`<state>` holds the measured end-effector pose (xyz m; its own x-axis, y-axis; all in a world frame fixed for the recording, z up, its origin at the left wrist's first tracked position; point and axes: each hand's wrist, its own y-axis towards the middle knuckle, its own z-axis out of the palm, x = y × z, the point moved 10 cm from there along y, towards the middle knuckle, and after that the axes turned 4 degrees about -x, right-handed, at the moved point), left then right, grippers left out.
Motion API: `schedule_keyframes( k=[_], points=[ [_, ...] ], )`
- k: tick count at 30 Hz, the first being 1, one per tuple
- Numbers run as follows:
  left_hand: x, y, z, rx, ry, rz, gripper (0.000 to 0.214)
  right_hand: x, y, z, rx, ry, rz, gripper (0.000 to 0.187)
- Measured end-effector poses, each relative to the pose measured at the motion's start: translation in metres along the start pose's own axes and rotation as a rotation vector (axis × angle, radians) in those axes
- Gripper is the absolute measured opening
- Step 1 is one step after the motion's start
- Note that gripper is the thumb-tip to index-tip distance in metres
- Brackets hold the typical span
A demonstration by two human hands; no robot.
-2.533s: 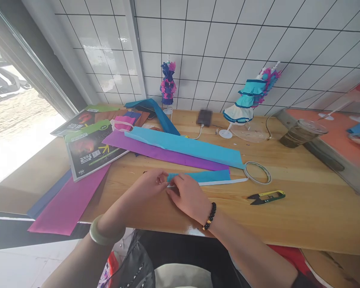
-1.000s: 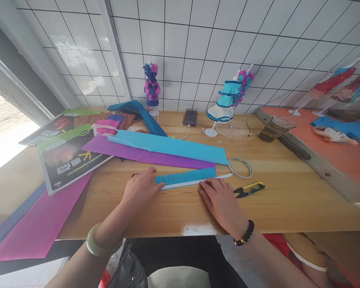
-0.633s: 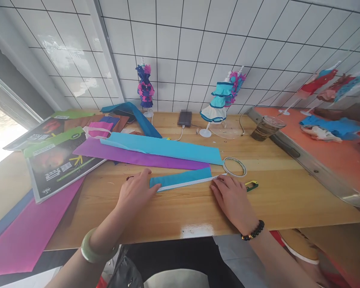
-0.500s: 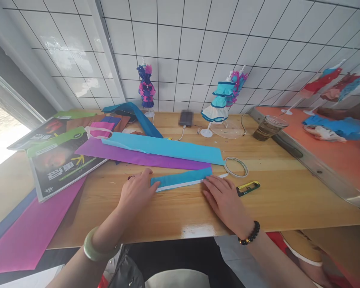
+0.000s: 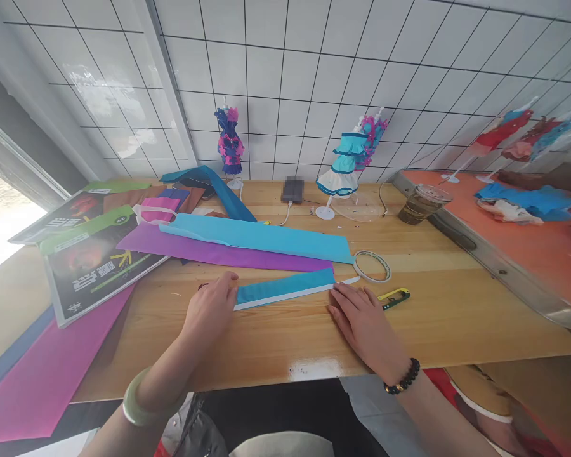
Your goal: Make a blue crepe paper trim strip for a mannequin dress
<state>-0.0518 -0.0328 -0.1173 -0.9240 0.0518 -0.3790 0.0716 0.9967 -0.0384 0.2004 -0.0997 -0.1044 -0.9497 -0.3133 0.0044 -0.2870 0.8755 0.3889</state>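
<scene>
A short blue strip of fabric or crepe paper (image 5: 285, 285) lies flat on the wooden table, with white tape (image 5: 285, 297) along its near edge. At its left end rests my left hand (image 5: 210, 310), fingers loosely bent and touching the end, not wrapped round it. My right hand (image 5: 368, 327) lies palm down at the right end, its fingers stretched out over the tape there. Just beyond that hand is a tape roll (image 5: 389, 270), with a white tail of tape near the strip's corner. A yellow and green utility knife (image 5: 396, 298) lies partly behind my right fingers.
Long light blue (image 5: 266, 236) and purple (image 5: 247, 256) strips lie behind. Picture folders (image 5: 95, 273) and pink material (image 5: 71, 362) cover the left side. Small dressed stands (image 5: 229, 143) line the tiled wall. A cup with a dark drink (image 5: 421, 204) stands by the orange surface (image 5: 495, 254).
My hands have moved apart, the left one leftward and the right one rightward along the taped edge. More of the blue strip shows between them.
</scene>
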Motion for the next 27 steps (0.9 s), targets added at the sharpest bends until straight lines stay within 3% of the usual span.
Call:
schedule_keyframes(
  k=[7, 17, 23, 27],
  points=[
    [0.0, -0.002, -0.001, -0.003, -0.026, -0.021, 0.044, 0.02, 0.002, -0.006, -0.005, 0.052, -0.087, 0.034],
    [-0.002, -0.003, 0.0, 0.009, 0.009, -0.019, 0.044, -0.027, 0.002, -0.007, 0.002, -0.04, 0.026, 0.035],
    [-0.005, -0.004, -0.001, 0.001, 0.003, -0.002, 0.038, -0.017, -0.002, -0.004, 0.001, 0.027, -0.088, 0.036],
    [-0.006, -0.004, -0.001, -0.007, 0.007, 0.029, 0.035, -0.022, -0.003, 0.003, -0.004, -0.005, -0.037, 0.036]
  ],
)
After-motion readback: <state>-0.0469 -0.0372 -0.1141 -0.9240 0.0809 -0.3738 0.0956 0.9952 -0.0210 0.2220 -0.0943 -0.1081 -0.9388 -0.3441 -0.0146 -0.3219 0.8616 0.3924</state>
